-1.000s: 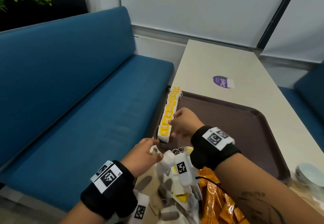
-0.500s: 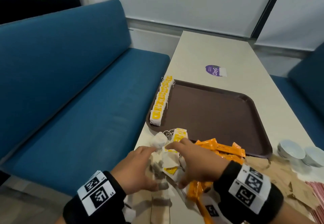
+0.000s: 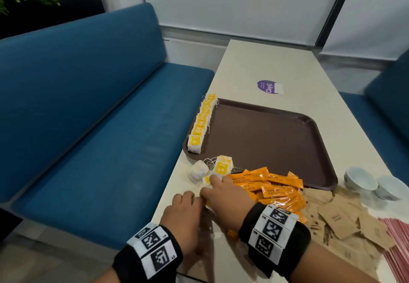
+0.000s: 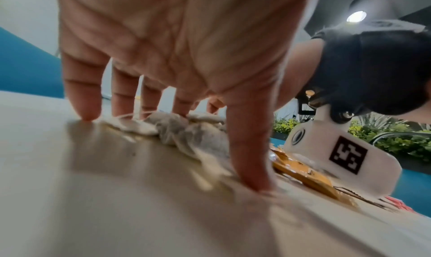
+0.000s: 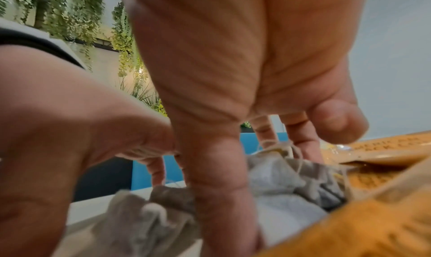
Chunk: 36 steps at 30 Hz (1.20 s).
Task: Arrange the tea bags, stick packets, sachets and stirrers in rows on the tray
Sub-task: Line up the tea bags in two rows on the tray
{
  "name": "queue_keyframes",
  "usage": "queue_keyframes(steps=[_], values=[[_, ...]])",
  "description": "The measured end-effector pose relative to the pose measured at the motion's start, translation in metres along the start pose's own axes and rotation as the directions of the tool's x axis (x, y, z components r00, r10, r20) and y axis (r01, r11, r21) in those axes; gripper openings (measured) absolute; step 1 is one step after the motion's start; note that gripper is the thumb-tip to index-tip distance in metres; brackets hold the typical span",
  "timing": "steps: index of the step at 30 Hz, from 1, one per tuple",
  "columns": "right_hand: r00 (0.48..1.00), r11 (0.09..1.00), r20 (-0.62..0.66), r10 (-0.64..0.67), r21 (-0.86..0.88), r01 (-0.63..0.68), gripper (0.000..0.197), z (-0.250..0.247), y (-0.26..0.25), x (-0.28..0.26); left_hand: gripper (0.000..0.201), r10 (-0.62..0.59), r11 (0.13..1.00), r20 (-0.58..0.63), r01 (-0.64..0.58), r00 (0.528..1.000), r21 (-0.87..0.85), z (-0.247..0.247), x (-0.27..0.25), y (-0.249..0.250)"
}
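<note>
A row of tea bags (image 3: pixel 200 125) with yellow tags lies along the left side of the brown tray (image 3: pixel 265 139). Loose tea bags (image 3: pixel 199 173) sit in a heap on the table just in front of the tray. Both hands are down on this heap. My left hand (image 3: pixel 190 196) stands on straight fingertips, thumb and fingers either side of the tea bags (image 4: pixel 168 124). My right hand (image 3: pixel 208 185) presses its thumb and straight fingers onto the tea bags (image 5: pixel 279 178) from the right. Orange coffee stick packets (image 3: pixel 276 188) lie beside it. Neither hand lifts anything.
Brown sachets (image 3: pixel 340 218) and pink stirrers (image 3: pixel 398 238) lie at the right, with two white bowls (image 3: pixel 360 178) behind them. The heap sits near the table's left edge, beside a blue bench (image 3: pixel 88 127). A purple sticker (image 3: pixel 269 87) marks the table beyond the tray.
My right hand left the near end of the tea bag row and came back to the loose heap. Both hands have settled lower onto the heap.
</note>
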State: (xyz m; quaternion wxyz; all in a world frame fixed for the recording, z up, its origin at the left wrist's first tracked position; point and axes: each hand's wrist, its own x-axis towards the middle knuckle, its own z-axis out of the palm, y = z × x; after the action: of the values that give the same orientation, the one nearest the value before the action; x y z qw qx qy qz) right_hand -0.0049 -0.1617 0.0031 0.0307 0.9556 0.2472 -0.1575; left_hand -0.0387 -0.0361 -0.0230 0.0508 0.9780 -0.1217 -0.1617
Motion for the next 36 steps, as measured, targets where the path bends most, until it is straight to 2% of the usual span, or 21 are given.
queue_keyframes(steps=[5, 9, 12, 14, 16, 19, 22, 26, 29, 32, 34, 36], values=[[1.0, 0.999, 0.012, 0.019, 0.028, -0.02, 0.027, -0.003, 0.002, 0.006, 0.046, -0.018, 0.992, 0.042, 0.023, 0.999, -0.124, 0.0, 0.013, -0.006], [0.999, 0.998, -0.015, 0.029, 0.063, -0.028, 0.025, -0.003, 0.002, 0.008, 0.036, -0.034, 0.977, 0.094, 0.053, 0.995, -0.208, 0.0, 0.018, -0.008], [0.998, 0.989, -0.042, 0.048, 0.143, -0.042, 0.025, -0.004, 0.007, 0.007, 0.027, -0.024, 0.958, 0.105, 0.053, 0.994, -0.281, -0.003, 0.022, -0.011], [0.995, 0.971, -0.061, 0.081, 0.231, -0.064, 0.027, -0.009, 0.014, 0.004, 0.02, -0.021, 0.915, 0.099, 0.06, 0.995, -0.399, -0.005, 0.025, -0.015], [0.989, 0.932, -0.082, 0.125, 0.351, -0.089, 0.029, -0.016, 0.024, 0.0, 0.019, -0.045, 0.796, 0.1, 0.096, 0.994, -0.597, -0.008, 0.028, -0.02], [0.966, 0.824, -0.118, 0.229, 0.553, -0.128, 0.033, -0.028, 0.04, -0.005, 0.023, -0.06, 0.541, 0.099, 0.116, 0.993, -0.833, -0.018, 0.033, -0.025], [0.939, 0.677, -0.151, 0.308, 0.729, -0.104, 0.037, -0.038, 0.054, -0.009, 0.02, -0.076, 0.348, 0.091, 0.112, 0.993, -0.931, -0.03, 0.042, -0.023], [0.902, 0.461, -0.202, 0.381, 0.888, 0.004, 0.039, -0.049, 0.065, -0.011, 0.017, -0.048, 0.037, 0.134, 0.136, 0.99, -0.99, -0.04, 0.052, -0.007], [0.878, 0.356, -0.22, 0.425, 0.933, 0.062, 0.036, -0.053, 0.07, -0.011, 0.02, -0.017, -0.095, 0.155, 0.153, 0.988, -0.984, -0.045, 0.058, 0.005], [0.873, 0.271, -0.219, 0.435, 0.957, 0.105, 0.034, -0.052, 0.07, -0.012, 0.03, 0.022, -0.176, 0.167, 0.168, 0.986, -0.97, -0.048, 0.062, 0.012], [0.867, 0.273, -0.224, 0.445, 0.956, 0.107, 0.034, -0.046, 0.068, -0.01, 0.048, 0.07, -0.228, 0.156, 0.168, 0.985, -0.959, -0.049, 0.064, 0.014], [0.853, 0.337, -0.238, 0.464, 0.938, 0.079, 0.035, -0.038, 0.063, -0.005, 0.061, 0.17, -0.343, 0.113, 0.167, 0.979, -0.924, -0.049, 0.063, 0.014]])
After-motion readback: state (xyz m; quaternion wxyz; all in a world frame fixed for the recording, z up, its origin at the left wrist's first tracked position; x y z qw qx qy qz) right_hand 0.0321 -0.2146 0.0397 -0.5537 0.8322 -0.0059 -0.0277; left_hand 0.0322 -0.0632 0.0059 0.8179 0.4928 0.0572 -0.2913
